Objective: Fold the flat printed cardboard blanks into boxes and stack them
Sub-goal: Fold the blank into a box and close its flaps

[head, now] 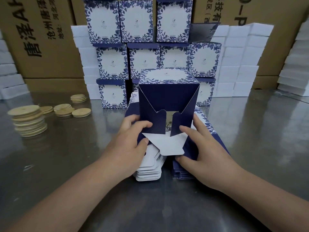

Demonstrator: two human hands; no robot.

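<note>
Holding half-folded box atop pile of flat blanks on shiny metal table: smooth navy cardboard flaps, white tongue, leaf print. Your left hand curls round left flap; your right hand presses right flap, fingers straight.

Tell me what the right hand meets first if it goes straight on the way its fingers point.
The right hand points up and left at the half-folded box; its forefinger seems to touch the right navy bottom flap, so that flap comes first. Depth is hard to judge.
</note>
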